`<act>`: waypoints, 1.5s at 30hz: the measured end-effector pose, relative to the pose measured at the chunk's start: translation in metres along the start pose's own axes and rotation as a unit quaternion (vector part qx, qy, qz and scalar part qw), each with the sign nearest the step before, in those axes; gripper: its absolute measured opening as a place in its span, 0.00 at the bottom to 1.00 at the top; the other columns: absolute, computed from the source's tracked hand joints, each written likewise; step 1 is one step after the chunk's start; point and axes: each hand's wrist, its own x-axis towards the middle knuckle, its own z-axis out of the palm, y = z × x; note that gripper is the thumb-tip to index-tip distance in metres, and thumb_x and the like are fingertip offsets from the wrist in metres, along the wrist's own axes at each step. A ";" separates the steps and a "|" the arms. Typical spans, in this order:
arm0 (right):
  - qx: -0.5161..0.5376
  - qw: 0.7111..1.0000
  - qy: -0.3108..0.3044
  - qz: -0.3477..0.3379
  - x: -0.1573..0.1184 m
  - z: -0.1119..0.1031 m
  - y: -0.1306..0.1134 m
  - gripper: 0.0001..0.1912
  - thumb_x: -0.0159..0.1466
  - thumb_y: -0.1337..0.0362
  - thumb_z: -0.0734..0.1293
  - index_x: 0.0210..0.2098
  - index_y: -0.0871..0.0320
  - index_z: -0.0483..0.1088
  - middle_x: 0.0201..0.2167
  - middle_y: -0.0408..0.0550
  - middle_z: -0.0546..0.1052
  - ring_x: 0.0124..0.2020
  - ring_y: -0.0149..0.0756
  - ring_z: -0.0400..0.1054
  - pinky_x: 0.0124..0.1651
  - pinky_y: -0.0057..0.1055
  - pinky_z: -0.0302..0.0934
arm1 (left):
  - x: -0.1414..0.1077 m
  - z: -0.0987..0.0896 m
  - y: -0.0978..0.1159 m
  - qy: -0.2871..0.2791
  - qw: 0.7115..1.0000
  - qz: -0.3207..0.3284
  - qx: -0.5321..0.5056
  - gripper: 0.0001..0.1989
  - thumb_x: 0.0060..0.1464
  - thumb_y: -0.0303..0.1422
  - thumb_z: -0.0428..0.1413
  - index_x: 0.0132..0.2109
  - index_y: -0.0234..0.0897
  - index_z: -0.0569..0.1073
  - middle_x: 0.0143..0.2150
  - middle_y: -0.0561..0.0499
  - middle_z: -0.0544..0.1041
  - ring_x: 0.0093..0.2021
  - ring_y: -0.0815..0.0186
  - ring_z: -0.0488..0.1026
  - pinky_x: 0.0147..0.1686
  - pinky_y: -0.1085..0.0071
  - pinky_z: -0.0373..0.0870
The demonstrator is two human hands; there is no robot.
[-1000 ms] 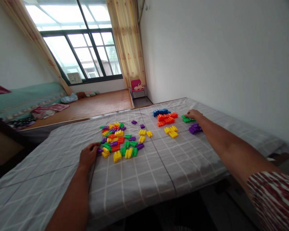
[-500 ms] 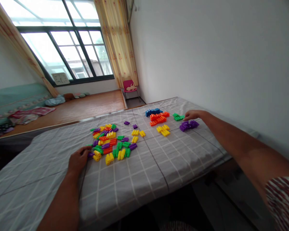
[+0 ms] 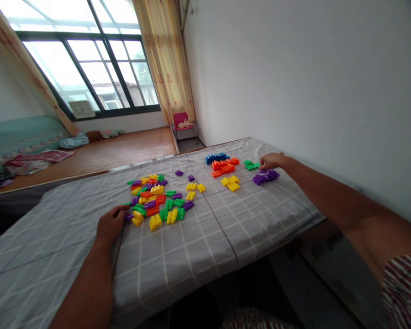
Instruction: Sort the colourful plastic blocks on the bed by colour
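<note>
Okay, so the count on the checked-cloth worktop (image 3: 192, 256): five single-colour groups on the right side, one each of blue pieces (image 3: 217, 158), orange pieces (image 3: 226, 167), yellow pieces (image 3: 230, 183), green pieces (image 3: 251, 165) and purple pieces (image 3: 266, 177). There's one mixed pile (image 3: 160, 198) over on the left, too jumbled to count properly. Between them sit two loose purple bits (image 3: 179, 173) and three loose yellow bits (image 3: 191, 186).

Direction-wise, the blue, orange and purple groups run long ways left to right, tipping up a bit toward the right. The green row goes roughly sideways too. The mixed pile points all over the place.

Two hands in view: the right hand (image 3: 272, 161) has its fingers pinched narrow just beside the green group, and the left hand (image 3: 111, 222) is at the pile's left edge, fingers curled. Can't tell if either is gripping anything.
</note>
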 end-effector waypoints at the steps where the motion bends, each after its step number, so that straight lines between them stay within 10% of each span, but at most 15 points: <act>1: -0.009 1.000 0.009 0.012 -0.005 0.001 -0.002 0.15 0.56 0.50 0.68 0.38 0.49 0.78 0.44 0.49 0.79 0.48 0.49 0.69 0.49 0.47 0.59 | 0.001 0.001 -0.001 0.002 1.000 0.001 0.002 0.18 0.48 0.37 0.50 0.44 0.40 0.78 0.32 0.52 0.80 0.32 0.62 0.76 0.33 0.71 0.70; 14: -0.047 0.992 0.093 0.071 -0.040 0.013 -0.021 0.21 0.61 0.51 0.63 0.44 0.58 0.77 0.47 0.64 0.76 0.49 0.54 0.70 0.47 0.46 0.62 | -0.003 0.000 0.003 -0.011 0.999 0.004 0.031 0.19 0.52 0.36 0.48 0.47 0.38 0.78 0.33 0.52 0.80 0.33 0.62 0.74 0.32 0.71 0.67; 24: -0.013 0.991 0.097 0.093 -0.038 0.006 0.020 0.18 0.64 0.59 0.60 0.45 0.59 0.76 0.48 0.62 0.76 0.48 0.49 0.71 0.46 0.41 0.63 | 0.002 0.004 -0.006 -0.004 0.999 0.019 0.035 0.21 0.51 0.38 0.48 0.47 0.40 0.78 0.35 0.51 0.80 0.34 0.62 0.75 0.33 0.72 0.68; 30: 0.098 0.992 -0.019 0.078 -0.026 0.032 0.036 0.16 0.62 0.64 0.60 0.41 0.63 0.77 0.28 0.52 0.79 0.27 0.36 0.74 0.33 0.29 0.64 | 0.002 0.004 -0.005 -0.005 0.998 0.031 0.045 0.21 0.50 0.38 0.48 0.46 0.39 0.79 0.36 0.50 0.81 0.34 0.62 0.75 0.32 0.72 0.69; 37: 0.074 0.994 0.035 0.067 -0.011 0.042 0.051 0.15 0.60 0.64 0.64 0.43 0.60 0.76 0.35 0.53 0.80 0.31 0.38 0.73 0.34 0.30 0.63 | -0.011 0.003 0.004 -0.001 0.999 0.043 0.025 0.20 0.52 0.33 0.46 0.47 0.35 0.78 0.41 0.48 0.81 0.37 0.63 0.76 0.39 0.71 0.69; 41: 0.013 0.987 0.156 0.022 -0.016 0.024 0.012 0.15 0.61 0.60 0.63 0.43 0.58 0.77 0.42 0.56 0.79 0.39 0.45 0.73 0.38 0.36 0.62 | -0.014 0.008 0.009 0.017 0.998 0.041 0.043 0.20 0.55 0.33 0.46 0.48 0.37 0.77 0.45 0.47 0.80 0.43 0.62 0.75 0.43 0.70 0.68; 45: 0.108 0.953 0.184 -0.216 -0.038 0.014 -0.098 0.14 0.63 0.61 0.62 0.44 0.57 0.76 0.41 0.50 0.79 0.38 0.37 0.72 0.42 0.30 0.62 | -0.015 0.011 0.013 0.040 0.997 0.045 0.053 0.20 0.58 0.37 0.45 0.50 0.37 0.76 0.47 0.45 0.79 0.44 0.61 0.75 0.43 0.70 0.68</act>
